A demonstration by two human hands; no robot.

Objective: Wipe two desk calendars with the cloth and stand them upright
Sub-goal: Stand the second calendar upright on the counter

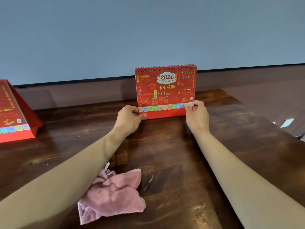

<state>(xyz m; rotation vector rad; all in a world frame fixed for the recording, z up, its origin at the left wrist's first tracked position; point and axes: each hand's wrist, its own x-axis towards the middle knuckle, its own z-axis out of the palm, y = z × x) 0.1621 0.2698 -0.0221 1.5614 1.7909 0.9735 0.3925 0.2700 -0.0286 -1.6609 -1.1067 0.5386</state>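
Centre calendar (pixel 165 90), red, "2026" cover facing the camera, is standing upright on the dark wooden table (pixel 231 146), spiral binding on top. Its base seems to be sitting flat on the wood, though the hands are covering both lower corners, so this is hard to confirm.

Left hand (pixel 130 119) is gripping the calendar's lower left corner, with the thumb lying across the front of the red base strip and the fingers curling behind. Right hand (pixel 197 116) is pinching the lower right corner, with the thumb pressing on the front over the row of coloured tabs and the fingers going round the back edge. Both forearms are reaching straight out toward it.

Cloth (pixel 115 192), pink and crumpled, is lying on the table well in front of the centre calendar, nearer the camera, partly under the left forearm; no hand is touching it.

Second calendar (pixel 14 116), same red design, is standing as a tent far to the left of the centre calendar, cut off by the frame edge.

Blue-grey wall (pixel 148 30) is running behind the centre calendar. A white scrap (pixel 287 122) is lying off to its right, beyond the table edge.
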